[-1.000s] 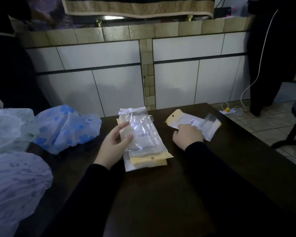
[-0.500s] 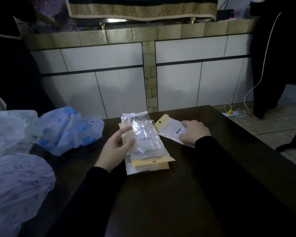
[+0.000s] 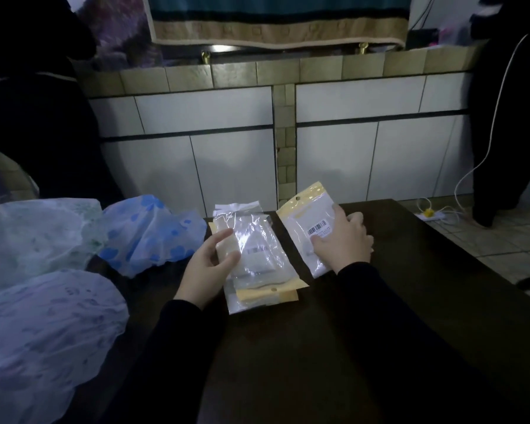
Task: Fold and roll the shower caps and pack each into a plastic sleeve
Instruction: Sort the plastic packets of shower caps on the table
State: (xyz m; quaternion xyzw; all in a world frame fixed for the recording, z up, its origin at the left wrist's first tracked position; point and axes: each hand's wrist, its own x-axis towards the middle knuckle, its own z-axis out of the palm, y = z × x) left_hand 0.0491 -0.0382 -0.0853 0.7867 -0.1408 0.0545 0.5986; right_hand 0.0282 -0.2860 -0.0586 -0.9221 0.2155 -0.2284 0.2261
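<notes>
Long black sleeves cover both forearms to the wrists, leaving the left hand point(image 3: 207, 264) and right hand point(image 3: 344, 243) bare.

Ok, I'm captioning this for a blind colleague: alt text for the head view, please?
A person's right hand lifts a yellow-topped plastic sleeve off a dark table, while the left hand holds a stack of sleeves. Three loose shower caps lie at the left.

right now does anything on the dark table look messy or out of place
Nothing is spilled or damaged. The stack of clear plastic sleeves with yellow header cards is fanned unevenly under the left hand. The right hand grips one separate barcoded sleeve, tilted up. Three shower caps lie unfolded at the left.
</notes>
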